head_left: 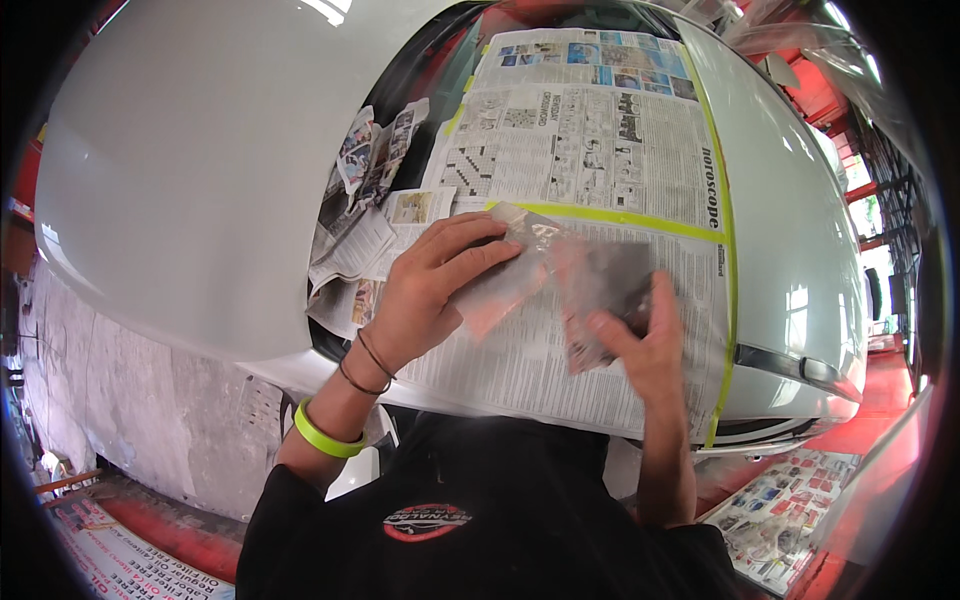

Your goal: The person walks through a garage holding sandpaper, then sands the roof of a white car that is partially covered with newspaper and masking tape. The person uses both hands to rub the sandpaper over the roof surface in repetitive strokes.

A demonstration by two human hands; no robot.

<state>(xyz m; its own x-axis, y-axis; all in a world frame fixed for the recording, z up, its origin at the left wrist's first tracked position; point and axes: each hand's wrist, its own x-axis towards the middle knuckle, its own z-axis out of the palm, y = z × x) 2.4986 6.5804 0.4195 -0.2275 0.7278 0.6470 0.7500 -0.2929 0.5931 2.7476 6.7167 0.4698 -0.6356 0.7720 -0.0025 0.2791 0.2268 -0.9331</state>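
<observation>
My left hand (pixel 425 285) grips a clear plastic bag (pixel 510 265) with a reddish-orange patch, its fingers lying over the bag's left side. On the other side, my right hand (pixel 650 335) holds a dark grey, flat square piece (pixel 620 275) between thumb and fingers. More clear plastic with reddish print hangs beneath that piece; blur hides whether it joins the left bag. Both hands are above newspaper (pixel 590 135) spread over a car's windscreen and held by yellow-green tape (pixel 620 218).
Crumpled newspaper (pixel 365 170) lies along the left edge of the glass. The white bonnet (pixel 190 180) extends to the left, and the white roof (pixel 775 220) to the right, with a black trim strip (pixel 785 365). A printed sheet (pixel 790 510) is at lower right.
</observation>
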